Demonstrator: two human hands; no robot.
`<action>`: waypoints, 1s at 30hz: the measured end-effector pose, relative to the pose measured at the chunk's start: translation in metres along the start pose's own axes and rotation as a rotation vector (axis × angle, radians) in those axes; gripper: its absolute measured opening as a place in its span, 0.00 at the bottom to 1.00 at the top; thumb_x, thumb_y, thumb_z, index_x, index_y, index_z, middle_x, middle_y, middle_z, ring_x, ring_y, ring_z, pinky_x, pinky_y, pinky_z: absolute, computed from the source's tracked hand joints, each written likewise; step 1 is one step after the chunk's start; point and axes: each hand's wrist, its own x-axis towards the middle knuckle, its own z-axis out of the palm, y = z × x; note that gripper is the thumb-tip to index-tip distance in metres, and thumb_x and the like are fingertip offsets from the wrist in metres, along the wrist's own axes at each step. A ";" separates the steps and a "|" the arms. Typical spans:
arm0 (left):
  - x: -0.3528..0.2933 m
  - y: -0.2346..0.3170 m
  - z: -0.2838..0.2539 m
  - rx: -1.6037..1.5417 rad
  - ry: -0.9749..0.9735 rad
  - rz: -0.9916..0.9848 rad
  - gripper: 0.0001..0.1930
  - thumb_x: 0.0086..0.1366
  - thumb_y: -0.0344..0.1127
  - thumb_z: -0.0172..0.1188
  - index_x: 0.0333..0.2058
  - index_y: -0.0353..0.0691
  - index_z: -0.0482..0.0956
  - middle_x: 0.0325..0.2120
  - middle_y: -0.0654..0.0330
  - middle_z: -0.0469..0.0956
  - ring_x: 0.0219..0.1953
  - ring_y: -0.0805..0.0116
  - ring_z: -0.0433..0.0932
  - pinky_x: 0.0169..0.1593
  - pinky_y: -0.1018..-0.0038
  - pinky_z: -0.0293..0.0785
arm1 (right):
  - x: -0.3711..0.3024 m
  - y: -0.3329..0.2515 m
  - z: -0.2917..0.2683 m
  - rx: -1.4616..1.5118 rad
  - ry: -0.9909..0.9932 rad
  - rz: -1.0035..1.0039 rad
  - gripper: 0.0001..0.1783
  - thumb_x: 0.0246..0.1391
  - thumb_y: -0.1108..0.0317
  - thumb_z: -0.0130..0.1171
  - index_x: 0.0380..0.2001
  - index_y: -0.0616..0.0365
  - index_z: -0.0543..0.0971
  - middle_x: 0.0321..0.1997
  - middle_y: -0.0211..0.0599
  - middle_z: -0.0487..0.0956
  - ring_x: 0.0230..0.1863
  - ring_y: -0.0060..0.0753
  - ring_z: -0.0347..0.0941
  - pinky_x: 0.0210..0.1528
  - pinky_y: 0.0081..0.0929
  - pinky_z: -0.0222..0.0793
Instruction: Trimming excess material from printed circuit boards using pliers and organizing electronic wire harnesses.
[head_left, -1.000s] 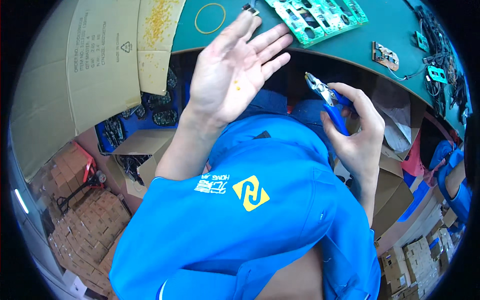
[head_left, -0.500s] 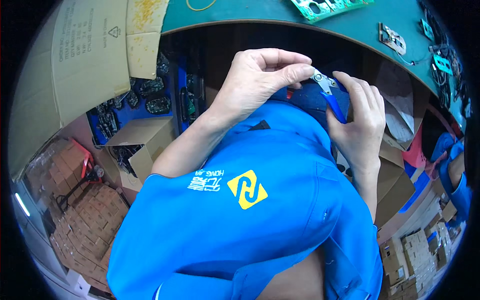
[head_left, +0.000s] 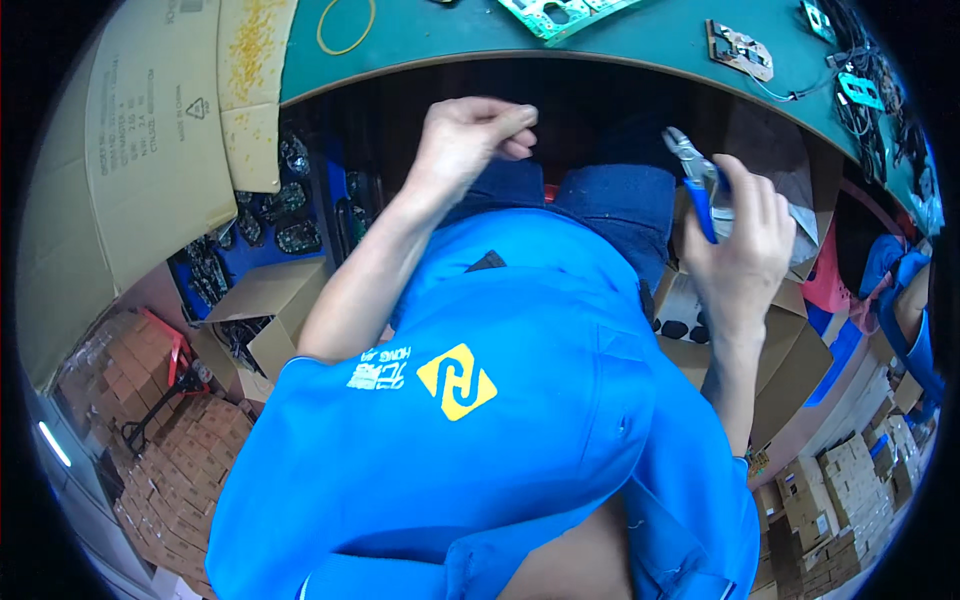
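Cutters (head_left: pixel 695 175) with blue handles are sitting in the right hand (head_left: pixel 745 240), which is wrapping its fingers around the grips and pointing the metal tips up toward the green bench (head_left: pixel 600 45); whether the tips are parted is too small to tell. The left hand (head_left: pixel 470 140) is hanging below the bench edge, curled with thumb pressing against the fingers as though pinching something tiny; what it is gripping, if anything, I cannot tell. Both hands are hovering over the person's lap, short of the bench.

A small pinched piece could be slipping out and falling onto the lap or into the open cardboard boxes (head_left: pixel 265 310) below the bench, because the pinch is being made in mid-air. The cutter tips are also pointing near the bench edge and could be catching it.

Farther off, on the bench, a green circuit board (head_left: pixel 560 12) is lying at the far rim, a yellow rubber band (head_left: pixel 345 28) to its left, a small brown board (head_left: pixel 740 48) with wires to its right. A large cardboard flap (head_left: pixel 150 150) is leaning left of the bench.
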 end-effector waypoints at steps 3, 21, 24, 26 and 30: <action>0.004 0.005 0.013 -0.099 -0.078 -0.067 0.17 0.63 0.37 0.69 0.42 0.26 0.82 0.27 0.52 0.83 0.29 0.70 0.83 0.34 0.79 0.81 | 0.004 -0.002 -0.002 0.230 -0.074 0.028 0.28 0.40 0.75 0.68 0.50 0.55 0.78 0.43 0.36 0.79 0.38 0.33 0.72 0.45 0.29 0.68; 0.033 -0.008 0.036 -1.211 -0.391 -0.335 0.44 0.71 0.61 0.42 0.67 0.23 0.50 0.65 0.34 0.59 0.68 0.45 0.60 0.74 0.54 0.45 | -0.009 -0.016 0.097 0.819 -0.296 0.287 0.27 0.38 0.76 0.59 0.48 0.59 0.75 0.66 0.45 0.71 0.41 0.41 0.76 0.43 0.26 0.72; 0.027 -0.004 0.034 -1.307 -0.396 -0.379 0.44 0.71 0.60 0.45 0.67 0.22 0.51 0.69 0.36 0.52 0.72 0.49 0.49 0.74 0.58 0.43 | 0.006 -0.032 0.076 0.906 -0.211 0.039 0.28 0.37 0.76 0.58 0.49 0.59 0.75 0.65 0.45 0.72 0.41 0.40 0.76 0.42 0.24 0.72; 0.022 -0.002 0.035 -1.335 -0.414 -0.390 0.44 0.71 0.60 0.46 0.67 0.22 0.51 0.70 0.37 0.50 0.74 0.50 0.45 0.75 0.59 0.42 | 0.009 -0.037 0.068 1.014 -0.213 -0.219 0.28 0.38 0.76 0.58 0.49 0.59 0.74 0.65 0.46 0.72 0.41 0.40 0.76 0.41 0.23 0.72; 0.017 -0.002 0.025 -1.244 -0.524 -0.289 0.35 0.75 0.53 0.39 0.65 0.24 0.59 0.65 0.39 0.63 0.67 0.53 0.63 0.71 0.60 0.54 | -0.002 -0.018 0.082 0.927 -0.219 0.118 0.26 0.40 0.77 0.57 0.49 0.60 0.75 0.64 0.45 0.73 0.39 0.34 0.76 0.39 0.20 0.71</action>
